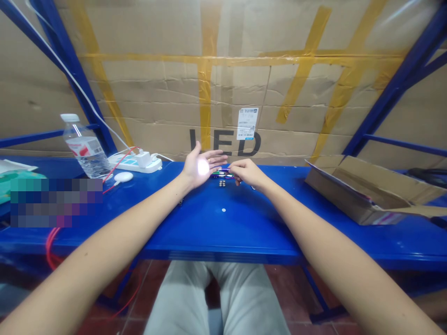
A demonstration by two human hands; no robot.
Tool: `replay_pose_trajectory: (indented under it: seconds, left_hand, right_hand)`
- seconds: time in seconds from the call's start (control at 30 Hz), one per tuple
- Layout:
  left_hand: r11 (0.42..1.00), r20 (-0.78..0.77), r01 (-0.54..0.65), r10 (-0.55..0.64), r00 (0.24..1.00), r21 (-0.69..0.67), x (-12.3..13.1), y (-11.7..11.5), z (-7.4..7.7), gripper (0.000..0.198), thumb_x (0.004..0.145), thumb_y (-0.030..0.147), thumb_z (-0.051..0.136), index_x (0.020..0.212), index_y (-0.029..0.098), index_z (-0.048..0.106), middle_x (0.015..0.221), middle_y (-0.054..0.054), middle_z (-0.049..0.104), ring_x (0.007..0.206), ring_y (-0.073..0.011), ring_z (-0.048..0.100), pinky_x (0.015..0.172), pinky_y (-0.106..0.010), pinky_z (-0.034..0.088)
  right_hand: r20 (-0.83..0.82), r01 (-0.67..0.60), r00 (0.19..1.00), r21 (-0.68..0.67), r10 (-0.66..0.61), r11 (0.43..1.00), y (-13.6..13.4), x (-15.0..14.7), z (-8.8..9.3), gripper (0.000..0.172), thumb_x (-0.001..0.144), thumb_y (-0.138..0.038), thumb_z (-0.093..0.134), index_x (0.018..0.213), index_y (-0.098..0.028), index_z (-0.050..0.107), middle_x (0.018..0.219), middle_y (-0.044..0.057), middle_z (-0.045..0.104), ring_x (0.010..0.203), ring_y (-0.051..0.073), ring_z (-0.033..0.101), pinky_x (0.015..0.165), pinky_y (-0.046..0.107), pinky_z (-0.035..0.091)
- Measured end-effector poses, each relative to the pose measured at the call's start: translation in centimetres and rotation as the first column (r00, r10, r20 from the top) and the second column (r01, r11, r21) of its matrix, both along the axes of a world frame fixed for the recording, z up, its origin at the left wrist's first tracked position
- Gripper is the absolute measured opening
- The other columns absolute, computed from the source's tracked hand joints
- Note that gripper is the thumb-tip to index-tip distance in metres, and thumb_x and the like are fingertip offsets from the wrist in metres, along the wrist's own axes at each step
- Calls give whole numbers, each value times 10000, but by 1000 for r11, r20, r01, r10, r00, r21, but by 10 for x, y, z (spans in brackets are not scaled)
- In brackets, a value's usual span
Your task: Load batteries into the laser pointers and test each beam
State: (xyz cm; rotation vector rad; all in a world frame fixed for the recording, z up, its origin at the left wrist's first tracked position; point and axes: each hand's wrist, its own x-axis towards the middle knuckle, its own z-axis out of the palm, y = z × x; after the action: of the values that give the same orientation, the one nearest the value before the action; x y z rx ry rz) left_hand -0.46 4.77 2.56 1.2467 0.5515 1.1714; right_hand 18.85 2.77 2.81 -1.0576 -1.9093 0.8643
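My left hand (200, 166) is held up over the far part of the table, palm facing me, fingers stretched toward the right. A bright white spot of light falls on its palm. Close by on the right, my right hand (247, 173) has its fingers pinched on a small flashlight (226, 170), mostly covered by them and pointing at the left palm. Shiny green and purple slim metal bodies show by the fingertips; whether all are held or some lie on the table, I cannot tell. Just below sit several small button cells (222, 183).
On the blue table (209, 232) lies a small white disc (224, 210). An open cardboard box (359, 195) stands right. At left are a water bottle (87, 151), a power strip (129, 162), a white oval object (123, 177) and a red cable (52, 246). Taped cardboard (157, 102) rises behind.
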Motion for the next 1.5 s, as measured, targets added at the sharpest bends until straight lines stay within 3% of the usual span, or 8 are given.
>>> replay_pose_trajectory:
  seconds: [1.07, 1.5]
  left_hand:
    - [1000, -2, 18, -18, 1000, -10, 1, -2, 1, 771, 813, 804, 361, 1041, 154, 707, 1209, -205, 693, 1253, -376, 570, 1003, -504, 474]
    - [997, 19, 11, -10, 1000, -74, 2, -5, 4, 765, 862, 755, 333, 1089, 110, 677, 1243, -214, 676, 1250, -353, 579, 1020, -475, 472]
  right_hand:
    - [-45, 72, 996, -9, -72, 997, -1, 1, 1, 259, 756, -245, 543, 516, -210, 450, 418, -26, 449, 406, 125, 491, 458, 270, 368]
    - [-36, 69, 997, 16, -68, 998, 0, 1, 1, 269, 779, -254, 547, 529, -198, 466, 417, -40, 445, 401, 111, 485, 469, 253, 381]
